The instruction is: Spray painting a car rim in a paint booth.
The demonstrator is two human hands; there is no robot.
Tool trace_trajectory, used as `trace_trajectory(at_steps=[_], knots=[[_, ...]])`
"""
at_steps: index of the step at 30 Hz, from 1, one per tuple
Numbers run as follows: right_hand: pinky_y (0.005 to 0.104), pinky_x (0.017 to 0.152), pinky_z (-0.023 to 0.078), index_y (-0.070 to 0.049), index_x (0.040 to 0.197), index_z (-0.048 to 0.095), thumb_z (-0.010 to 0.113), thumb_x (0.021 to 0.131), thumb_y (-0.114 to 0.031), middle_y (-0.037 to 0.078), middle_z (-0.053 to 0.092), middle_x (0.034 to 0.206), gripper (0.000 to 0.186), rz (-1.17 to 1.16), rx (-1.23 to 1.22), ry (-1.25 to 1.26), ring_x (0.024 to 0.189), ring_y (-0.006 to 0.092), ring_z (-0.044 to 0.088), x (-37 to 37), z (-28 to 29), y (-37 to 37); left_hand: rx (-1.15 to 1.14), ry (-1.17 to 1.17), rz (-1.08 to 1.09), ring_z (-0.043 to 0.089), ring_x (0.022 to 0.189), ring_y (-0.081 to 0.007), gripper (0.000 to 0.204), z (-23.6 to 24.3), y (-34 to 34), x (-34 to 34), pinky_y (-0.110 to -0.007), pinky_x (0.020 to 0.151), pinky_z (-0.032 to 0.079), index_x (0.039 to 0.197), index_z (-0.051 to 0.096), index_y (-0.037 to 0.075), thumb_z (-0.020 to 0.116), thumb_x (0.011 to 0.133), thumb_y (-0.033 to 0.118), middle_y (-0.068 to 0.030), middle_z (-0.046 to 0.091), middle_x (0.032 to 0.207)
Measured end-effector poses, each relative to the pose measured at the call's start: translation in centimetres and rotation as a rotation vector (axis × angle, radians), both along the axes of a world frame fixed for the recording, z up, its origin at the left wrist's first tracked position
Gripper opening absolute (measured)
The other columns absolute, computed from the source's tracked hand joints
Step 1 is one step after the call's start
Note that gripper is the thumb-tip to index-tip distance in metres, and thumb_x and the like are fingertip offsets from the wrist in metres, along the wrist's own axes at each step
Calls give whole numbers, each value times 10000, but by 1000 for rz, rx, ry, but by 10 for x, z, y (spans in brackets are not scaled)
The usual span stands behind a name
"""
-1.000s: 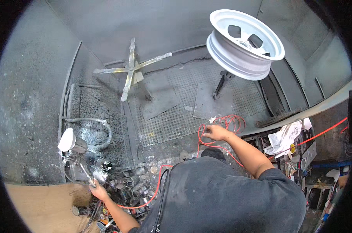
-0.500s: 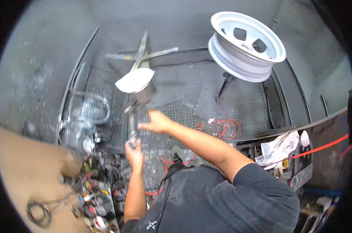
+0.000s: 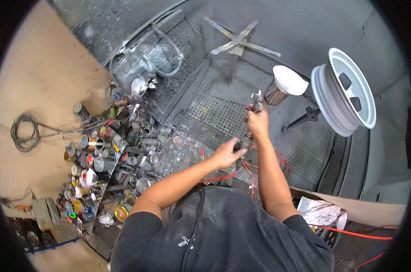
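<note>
My right hand (image 3: pixel 258 121) is wrapped round the handle of a metal spray gun (image 3: pixel 257 101), held out in front of me. A dark brownish cup (image 3: pixel 275 94) is on the gun, and a white paper cone (image 3: pixel 291 80) covers its top. Nearer to me and to the left, my left hand (image 3: pixel 227 153) is closed at the lower end of the gun's handle, round a small dark piece I cannot make out. To the right of the gun, a silver-white wheel rim (image 3: pixel 344 93) is held up on a dark stand (image 3: pixel 305 118).
Cluttered paint cans and cups (image 3: pixel 103 164) crowd the left side. A red hose (image 3: pixel 248 170) loops over the floor below my hands. A cross-shaped stand (image 3: pixel 236 41) is at the back. Crumpled white paper (image 3: pixel 319 211) lies at the lower right.
The view has turned left, so the scene has shifted right. My right hand now grips the gun, which my left hand held at its lower end before.
</note>
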State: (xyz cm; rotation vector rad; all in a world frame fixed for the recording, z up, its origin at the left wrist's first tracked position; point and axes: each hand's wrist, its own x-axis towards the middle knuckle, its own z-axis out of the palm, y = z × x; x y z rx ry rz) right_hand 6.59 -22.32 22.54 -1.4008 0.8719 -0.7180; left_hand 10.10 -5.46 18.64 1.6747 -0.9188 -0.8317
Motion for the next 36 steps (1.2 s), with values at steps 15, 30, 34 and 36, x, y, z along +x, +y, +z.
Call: trace_trajectory(at_steps=[15, 30, 34, 36], knots=[[290, 735, 484, -17, 1379, 411, 511, 732, 87, 72, 607, 954, 663, 762, -139, 241, 821, 163, 577, 15, -38, 210, -181, -859, 180, 647, 869, -290, 243, 94, 181, 132, -416, 778, 491, 1030, 631, 102, 661, 789, 114, -88, 679, 949], [244, 684, 484, -89, 1369, 446, 676, 857, -54, 17, 612, 986, 563, 836, 13, 310, 801, 90, 566, 59, -60, 281, 497, -793, 1209, 651, 820, -393, 204, -20, 482, 243, -462, 722, 513, 1033, 633, 88, 626, 830, 98, -205, 669, 863], [241, 670, 476, -84, 1318, 511, 669, 859, -47, -4, 578, 926, 486, 783, -26, 272, 773, 86, 546, 62, -45, 288, 916, -708, 1229, 653, 801, -404, 314, -70, 530, 273, -496, 709, 502, 1135, 596, 100, 629, 850, 229, -219, 662, 816], [260, 663, 482, -86, 1323, 509, 660, 872, -62, 1, 585, 924, 476, 712, 16, 354, 764, 96, 546, 66, -27, 289, 909, -569, 1262, 667, 767, -382, 304, -77, 512, 283, -490, 678, 512, 1113, 612, 68, 621, 837, 193, -204, 685, 804]])
